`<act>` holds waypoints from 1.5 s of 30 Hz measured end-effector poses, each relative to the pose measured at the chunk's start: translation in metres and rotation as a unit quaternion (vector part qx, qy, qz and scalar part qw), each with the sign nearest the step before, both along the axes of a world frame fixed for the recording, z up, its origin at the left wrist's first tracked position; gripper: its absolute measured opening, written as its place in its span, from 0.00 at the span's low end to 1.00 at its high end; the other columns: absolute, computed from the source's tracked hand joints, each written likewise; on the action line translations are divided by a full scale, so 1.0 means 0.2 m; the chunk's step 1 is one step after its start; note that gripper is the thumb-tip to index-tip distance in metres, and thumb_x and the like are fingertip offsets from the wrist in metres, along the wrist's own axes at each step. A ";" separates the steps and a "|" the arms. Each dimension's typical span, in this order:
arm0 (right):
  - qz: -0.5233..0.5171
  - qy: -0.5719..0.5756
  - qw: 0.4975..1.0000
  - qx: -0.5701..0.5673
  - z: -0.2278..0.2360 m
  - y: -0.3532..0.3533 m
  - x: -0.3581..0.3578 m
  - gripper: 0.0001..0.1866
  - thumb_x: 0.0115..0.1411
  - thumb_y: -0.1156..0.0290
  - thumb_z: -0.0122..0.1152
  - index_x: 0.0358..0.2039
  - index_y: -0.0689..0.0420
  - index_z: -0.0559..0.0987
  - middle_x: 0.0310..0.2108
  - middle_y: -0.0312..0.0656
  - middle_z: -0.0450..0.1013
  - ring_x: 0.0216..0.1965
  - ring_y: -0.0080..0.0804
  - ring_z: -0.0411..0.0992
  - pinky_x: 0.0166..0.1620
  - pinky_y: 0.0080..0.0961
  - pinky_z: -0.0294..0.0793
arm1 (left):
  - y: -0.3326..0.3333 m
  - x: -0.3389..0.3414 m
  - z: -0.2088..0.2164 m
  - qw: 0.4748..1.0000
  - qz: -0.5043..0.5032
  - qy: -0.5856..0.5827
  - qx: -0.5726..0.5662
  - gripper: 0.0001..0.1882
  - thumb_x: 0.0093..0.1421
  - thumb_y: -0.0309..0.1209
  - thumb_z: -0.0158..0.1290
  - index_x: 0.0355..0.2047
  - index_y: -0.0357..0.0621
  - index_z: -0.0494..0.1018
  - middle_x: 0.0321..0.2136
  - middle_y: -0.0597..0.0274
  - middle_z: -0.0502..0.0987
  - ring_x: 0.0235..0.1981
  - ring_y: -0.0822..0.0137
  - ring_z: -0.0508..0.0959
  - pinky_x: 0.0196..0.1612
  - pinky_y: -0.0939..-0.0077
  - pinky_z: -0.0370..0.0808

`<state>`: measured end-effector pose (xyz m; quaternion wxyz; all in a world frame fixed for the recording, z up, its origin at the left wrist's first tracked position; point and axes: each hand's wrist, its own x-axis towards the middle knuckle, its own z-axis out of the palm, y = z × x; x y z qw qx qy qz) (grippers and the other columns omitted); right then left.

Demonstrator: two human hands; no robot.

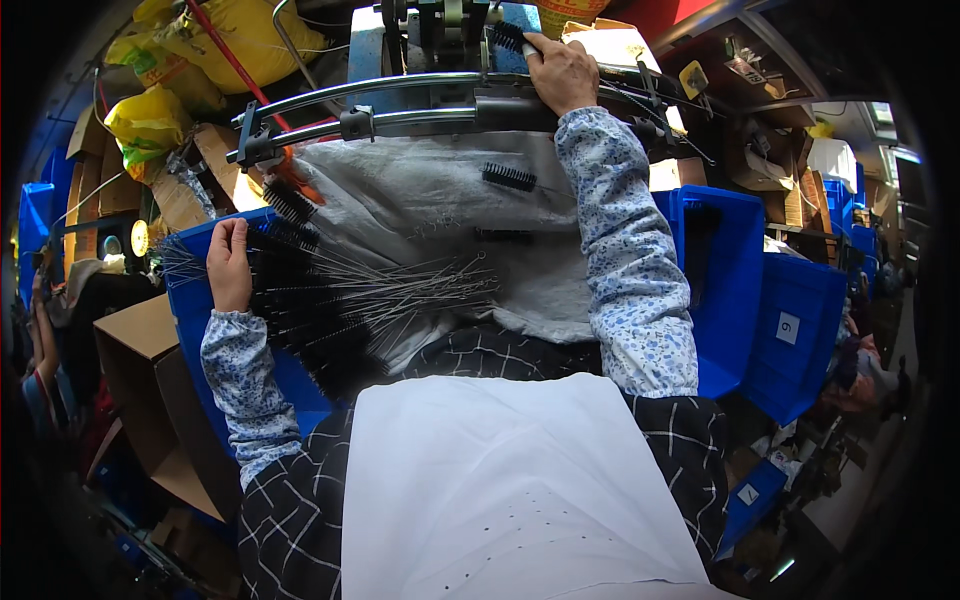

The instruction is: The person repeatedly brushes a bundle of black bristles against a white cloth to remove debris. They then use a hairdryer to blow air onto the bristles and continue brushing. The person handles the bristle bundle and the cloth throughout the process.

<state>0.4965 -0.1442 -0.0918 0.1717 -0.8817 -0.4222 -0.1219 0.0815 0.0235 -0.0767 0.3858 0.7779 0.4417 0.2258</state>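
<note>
My right hand [565,76] is up at the machine [455,112], its fingers closed at the end of a short black bristle brush [508,38]. Something white shows at the fingertips. At the left, my left hand [230,268] is raised by the rim of a blue bin [190,300]. Its fingers are pressed together; what they hold, if anything, cannot be made out. Just right of it lies a large heap of black twisted-wire brushes [310,290], their thin wire stems [430,285] fanned toward the middle. Another black brush [509,177] rests on the grey cloth [400,190].
Curved metal rails cross in front of the machine. Blue bins [715,290] stand at the right, an open cardboard box [150,370] at the left. Yellow bags [147,120] and a red rod [235,60] are at the far left. Another person's arm [42,335] shows at the left edge.
</note>
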 end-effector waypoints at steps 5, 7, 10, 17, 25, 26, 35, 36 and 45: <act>0.012 -0.012 0.999 -0.048 0.00 0.06 0.03 0.15 0.54 0.63 0.45 0.43 0.39 0.72 0.39 0.33 0.70 0.43 0.35 0.62 0.47 0.39 0.56 | 0.07 -0.09 0.00 0.993 0.033 -0.114 -0.017 0.12 0.60 0.35 0.41 0.31 0.38 0.66 0.27 0.69 0.68 0.30 0.79 0.65 0.37 0.87 0.61; 0.015 -0.059 0.997 -0.042 -0.07 0.06 0.10 0.16 0.53 0.63 0.45 0.44 0.37 0.70 0.41 0.33 0.68 0.47 0.35 0.58 0.49 0.42 0.51 | 0.11 -0.08 0.00 0.988 0.034 -0.148 -0.012 0.11 0.60 0.34 0.40 0.31 0.38 0.66 0.28 0.68 0.68 0.30 0.78 0.65 0.38 0.87 0.61; 0.038 -0.081 0.996 -0.008 -0.04 0.08 0.09 0.16 0.51 0.70 0.43 0.41 0.44 0.72 0.40 0.37 0.68 0.47 0.38 0.59 0.48 0.41 0.56 | 0.15 -0.11 0.04 0.957 0.078 -0.272 -0.061 0.10 0.60 0.32 0.39 0.33 0.38 0.66 0.29 0.65 0.69 0.33 0.75 0.67 0.41 0.84 0.64; -0.112 -0.066 0.992 0.001 -0.04 -0.07 0.05 0.21 0.47 0.61 0.50 0.44 0.52 0.69 0.40 0.41 0.68 0.46 0.36 0.59 0.46 0.42 0.53 | 0.28 -0.37 0.31 0.864 0.010 -0.500 -0.048 0.09 0.58 0.26 0.40 0.38 0.34 0.64 0.36 0.53 0.68 0.41 0.65 0.69 0.48 0.72 0.65; -0.075 0.053 0.995 0.042 -0.04 0.00 -0.02 0.19 0.48 0.65 0.50 0.43 0.53 0.71 0.40 0.40 0.68 0.42 0.34 0.66 0.46 0.39 0.56 | 0.25 -0.35 0.47 0.906 0.160 -0.254 0.298 0.11 0.51 0.21 0.47 0.36 0.32 0.69 0.36 0.50 0.71 0.39 0.59 0.72 0.42 0.71 0.69; -0.068 0.049 0.995 0.051 -0.05 0.01 -0.03 0.19 0.48 0.65 0.51 0.43 0.53 0.71 0.40 0.40 0.68 0.42 0.34 0.66 0.46 0.39 0.56 | 0.22 -0.34 0.47 0.906 0.173 -0.212 0.324 0.11 0.52 0.21 0.47 0.36 0.32 0.69 0.36 0.50 0.71 0.40 0.59 0.72 0.43 0.72 0.69; -0.074 0.056 0.995 0.035 0.01 0.10 -0.15 0.20 0.49 0.65 0.51 0.43 0.55 0.70 0.43 0.43 0.67 0.44 0.38 0.66 0.46 0.42 0.59 | 0.18 -0.36 0.48 0.864 0.143 -0.482 0.015 0.13 0.59 0.32 0.38 0.41 0.37 0.64 0.39 0.54 0.69 0.41 0.62 0.69 0.47 0.66 0.66; -0.076 0.021 0.995 0.064 -0.03 0.14 -0.16 0.17 0.48 0.66 0.52 0.40 0.53 0.72 0.37 0.38 0.70 0.40 0.34 0.68 0.44 0.43 0.57 | 0.18 -0.38 0.49 0.854 0.126 -0.505 -0.019 0.13 0.59 0.33 0.38 0.41 0.38 0.64 0.39 0.54 0.69 0.41 0.62 0.69 0.48 0.66 0.66; -0.071 0.009 0.996 0.055 -0.04 0.30 -0.31 0.11 0.50 0.66 0.51 0.34 0.55 0.73 0.33 0.37 0.69 0.36 0.33 0.68 0.39 0.39 0.59 | 0.07 -0.15 0.49 0.848 0.079 -0.520 -0.067 0.13 0.59 0.32 0.40 0.39 0.36 0.64 0.37 0.53 0.69 0.39 0.64 0.71 0.45 0.71 0.69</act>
